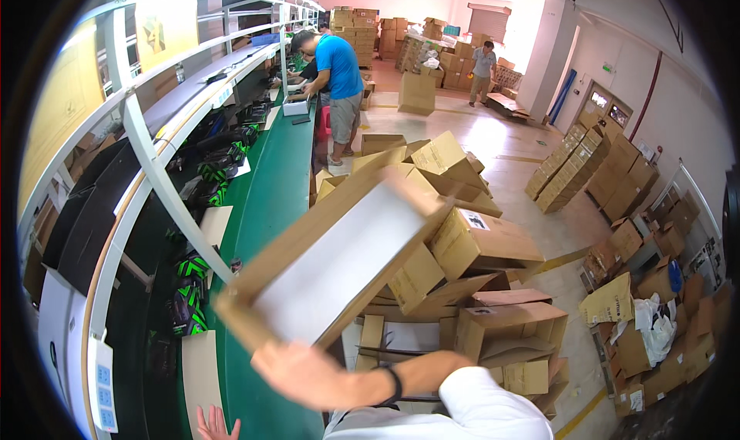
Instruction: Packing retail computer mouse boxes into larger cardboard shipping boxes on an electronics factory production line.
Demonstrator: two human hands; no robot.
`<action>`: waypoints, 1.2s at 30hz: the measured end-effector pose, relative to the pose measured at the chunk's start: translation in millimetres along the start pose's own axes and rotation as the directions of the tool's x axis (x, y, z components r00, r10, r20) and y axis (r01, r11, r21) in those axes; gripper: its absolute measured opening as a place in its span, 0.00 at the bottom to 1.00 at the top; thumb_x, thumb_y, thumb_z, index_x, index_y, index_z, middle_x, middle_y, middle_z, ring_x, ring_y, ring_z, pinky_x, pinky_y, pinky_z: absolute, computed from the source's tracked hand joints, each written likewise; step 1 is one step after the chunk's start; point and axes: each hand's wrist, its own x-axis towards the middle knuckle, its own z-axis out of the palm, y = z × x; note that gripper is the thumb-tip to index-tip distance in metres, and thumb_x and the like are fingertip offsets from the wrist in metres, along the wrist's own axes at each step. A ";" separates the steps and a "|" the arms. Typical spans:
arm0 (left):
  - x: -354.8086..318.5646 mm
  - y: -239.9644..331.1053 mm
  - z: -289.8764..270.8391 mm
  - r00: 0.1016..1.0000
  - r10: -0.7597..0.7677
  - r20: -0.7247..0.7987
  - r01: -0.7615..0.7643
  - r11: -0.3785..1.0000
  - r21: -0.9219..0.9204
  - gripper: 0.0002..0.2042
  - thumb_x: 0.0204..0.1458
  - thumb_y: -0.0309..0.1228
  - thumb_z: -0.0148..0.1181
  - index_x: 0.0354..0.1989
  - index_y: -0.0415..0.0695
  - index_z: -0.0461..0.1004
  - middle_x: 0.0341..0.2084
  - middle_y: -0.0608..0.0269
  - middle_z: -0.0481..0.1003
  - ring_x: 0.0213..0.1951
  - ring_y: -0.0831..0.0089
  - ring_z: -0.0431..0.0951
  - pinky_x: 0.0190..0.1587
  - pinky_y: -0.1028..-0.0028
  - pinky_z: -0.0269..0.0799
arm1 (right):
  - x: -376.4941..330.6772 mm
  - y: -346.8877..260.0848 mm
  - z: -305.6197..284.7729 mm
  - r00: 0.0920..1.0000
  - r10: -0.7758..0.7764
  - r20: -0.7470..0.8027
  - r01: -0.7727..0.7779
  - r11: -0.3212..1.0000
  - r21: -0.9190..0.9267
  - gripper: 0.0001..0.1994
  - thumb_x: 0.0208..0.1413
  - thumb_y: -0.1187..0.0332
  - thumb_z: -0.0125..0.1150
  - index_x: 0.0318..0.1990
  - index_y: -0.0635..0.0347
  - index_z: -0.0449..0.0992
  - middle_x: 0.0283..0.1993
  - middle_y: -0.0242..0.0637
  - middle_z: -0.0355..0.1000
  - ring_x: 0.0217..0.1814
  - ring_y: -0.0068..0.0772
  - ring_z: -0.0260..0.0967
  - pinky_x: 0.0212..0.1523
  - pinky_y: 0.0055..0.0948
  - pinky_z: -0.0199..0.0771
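Note:
A long, shallow cardboard box [297,243] with a white inside is tilted in front of me, between the green workbench and a pile of cartons. At its near end my right hand [304,374] grips the edge; motion blurs it and hides part of the fingers. A black band [395,382] circles that wrist. Low at the left, my left hand [216,424] is open with its fingers spread, holding nothing. It is beside a flat tan cardboard sheet [200,374] on the bench.
Along the green workbench [266,170] lie black-and-green packages [189,305] under a white shelf frame [146,139]. Open cartons [486,243] pile up at my right. A person in a blue shirt [337,66] stands at the bench; another person [483,66] stands farther back.

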 end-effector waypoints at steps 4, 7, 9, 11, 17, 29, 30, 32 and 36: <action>-10.2 -24.9 16.2 0.983 -0.182 -0.009 0.182 0.982 0.040 0.36 0.62 0.55 0.37 0.70 0.41 0.45 0.70 0.52 0.48 0.69 0.54 0.48 0.70 0.52 0.42 | -52.9 -102.6 133.4 0.573 -0.641 0.511 -0.025 0.609 0.793 0.17 0.49 0.65 0.61 0.40 0.73 0.72 0.43 0.50 0.74 0.42 0.48 0.74 0.40 0.40 0.74; -11.1 -148.8 -63.2 0.828 0.347 -0.441 -0.062 0.838 0.543 0.29 0.52 0.20 0.55 0.65 0.40 0.58 0.53 0.54 0.69 0.52 0.65 0.71 0.51 0.66 0.70 | -41.7 -127.7 136.6 0.098 -0.893 0.438 -0.150 0.422 0.894 0.27 0.60 0.57 0.55 0.57 0.74 0.66 0.57 0.63 0.66 0.62 0.56 0.62 0.63 0.44 0.60; -18.0 -151.2 -79.4 0.844 0.302 -0.444 -0.034 0.856 0.517 0.31 0.51 0.19 0.54 0.66 0.40 0.55 0.54 0.53 0.67 0.53 0.64 0.69 0.53 0.66 0.68 | -59.1 -126.3 168.5 0.301 -0.901 0.312 -0.133 0.284 0.950 0.22 0.57 0.60 0.57 0.53 0.70 0.69 0.53 0.56 0.68 0.55 0.52 0.67 0.55 0.42 0.66; -38.2 -158.1 -101.5 0.860 0.219 -0.461 0.023 0.886 0.463 0.35 0.48 0.16 0.52 0.68 0.40 0.50 0.57 0.52 0.64 0.56 0.62 0.67 0.57 0.66 0.64 | -56.1 -123.1 176.3 0.496 -0.816 0.297 -0.208 0.220 0.953 0.18 0.56 0.63 0.57 0.51 0.64 0.71 0.51 0.48 0.71 0.52 0.48 0.69 0.52 0.39 0.70; -137.6 -122.7 -128.7 0.840 0.117 -0.529 0.145 0.892 0.427 0.31 0.47 0.18 0.50 0.64 0.37 0.55 0.55 0.51 0.67 0.56 0.61 0.69 0.58 0.67 0.64 | -27.3 -5.6 155.0 0.771 -0.438 0.462 -0.241 0.470 0.849 0.19 0.62 0.62 0.54 0.56 0.64 0.71 0.56 0.47 0.70 0.58 0.44 0.68 0.59 0.36 0.66; -104.0 76.4 -165.6 0.887 -0.028 -0.461 0.434 0.394 0.810 0.31 0.52 0.40 0.63 0.60 0.34 0.63 0.51 0.42 0.72 0.51 0.54 0.75 0.53 0.62 0.69 | 159.9 145.5 200.5 0.443 -0.196 0.875 -0.081 0.963 0.257 0.27 0.54 0.53 0.61 0.56 0.63 0.71 0.48 0.52 0.75 0.52 0.49 0.72 0.53 0.39 0.71; -70.3 76.0 -172.8 0.926 -0.133 -0.353 0.375 0.435 0.819 0.31 0.51 0.40 0.63 0.60 0.35 0.64 0.50 0.43 0.73 0.49 0.55 0.76 0.52 0.63 0.70 | 172.6 146.3 236.7 0.491 -0.273 0.827 -0.078 0.932 0.354 0.30 0.54 0.51 0.60 0.58 0.62 0.68 0.50 0.52 0.74 0.52 0.48 0.73 0.52 0.38 0.72; 2.6 40.9 -193.4 0.921 -0.255 -0.295 0.383 0.450 0.807 0.32 0.50 0.42 0.64 0.61 0.36 0.64 0.50 0.44 0.73 0.50 0.56 0.76 0.52 0.63 0.70 | 185.8 148.0 314.7 0.575 -0.280 0.769 -0.176 0.875 0.451 0.35 0.54 0.47 0.61 0.62 0.63 0.63 0.52 0.53 0.72 0.52 0.47 0.72 0.52 0.37 0.72; 96.3 -54.8 -276.3 0.921 -0.253 -0.296 0.336 0.129 0.933 0.40 0.43 0.46 0.69 0.63 0.39 0.61 0.57 0.38 0.66 0.60 0.47 0.66 0.62 0.61 0.63 | 216.3 63.8 458.8 0.713 0.080 0.696 -0.532 0.707 0.465 0.42 0.48 0.41 0.65 0.58 0.73 0.66 0.50 0.53 0.73 0.52 0.44 0.72 0.51 0.38 0.73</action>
